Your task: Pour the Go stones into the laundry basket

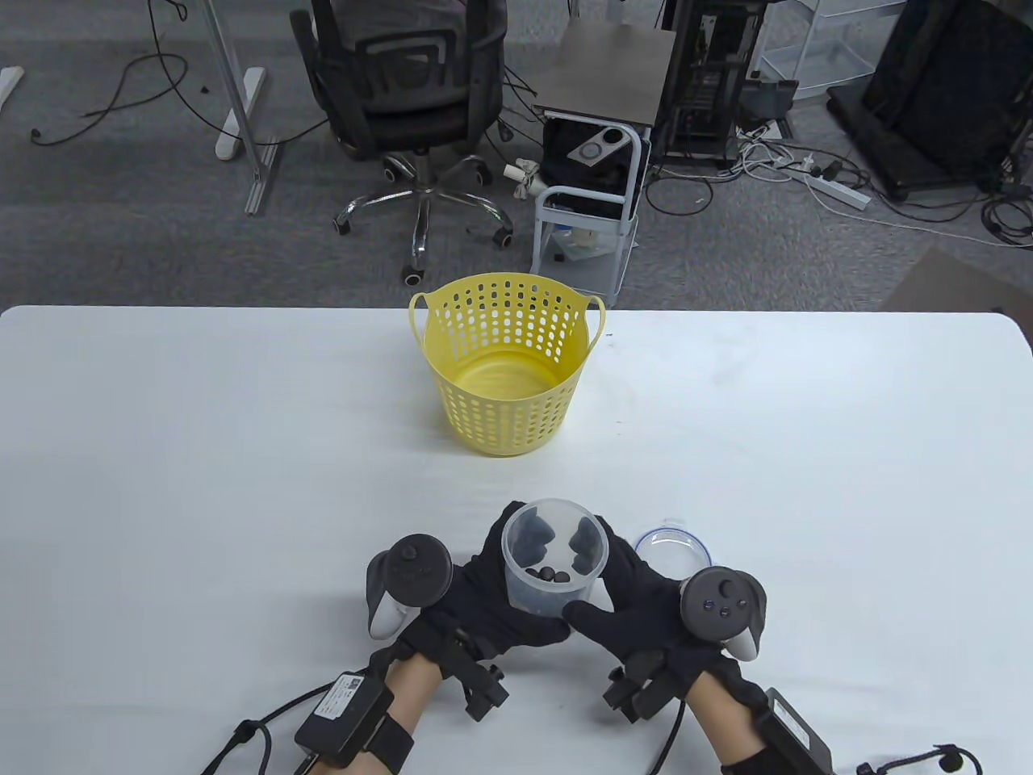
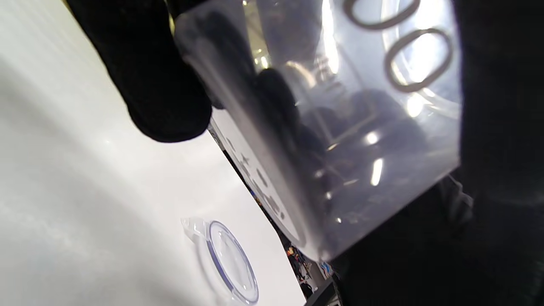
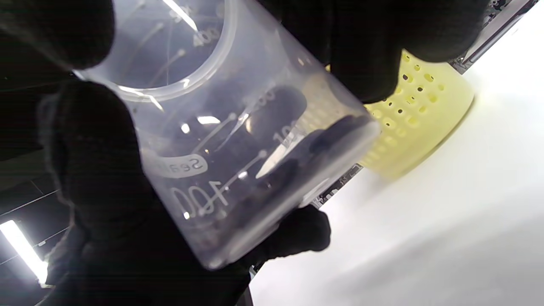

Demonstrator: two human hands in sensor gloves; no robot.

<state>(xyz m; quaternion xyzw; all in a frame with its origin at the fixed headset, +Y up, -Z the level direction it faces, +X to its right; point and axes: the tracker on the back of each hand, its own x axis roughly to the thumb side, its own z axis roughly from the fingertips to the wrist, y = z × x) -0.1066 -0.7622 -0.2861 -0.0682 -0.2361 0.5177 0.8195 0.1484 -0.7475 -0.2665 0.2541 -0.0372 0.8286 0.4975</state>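
A clear plastic measuring cup (image 1: pixel 554 563) with several black Go stones (image 1: pixel 549 575) at its bottom is held upright above the table near its front edge. My left hand (image 1: pixel 484 593) grips it from the left, my right hand (image 1: pixel 625 601) from the right. The cup fills the left wrist view (image 2: pixel 340 127) and the right wrist view (image 3: pixel 238 140), where the stones (image 3: pixel 331 131) lie at its base. The yellow perforated laundry basket (image 1: pixel 507 363) stands upright and empty at the table's far middle, well beyond the cup; it also shows in the right wrist view (image 3: pixel 420 123).
The cup's clear lid with a blue rim (image 1: pixel 671 549) lies flat on the white table (image 1: pixel 202 484) just right of the cup, behind my right hand; it also shows in the left wrist view (image 2: pixel 231 263). An office chair (image 1: pixel 411 105) and a cart (image 1: pixel 593 161) stand beyond the table.
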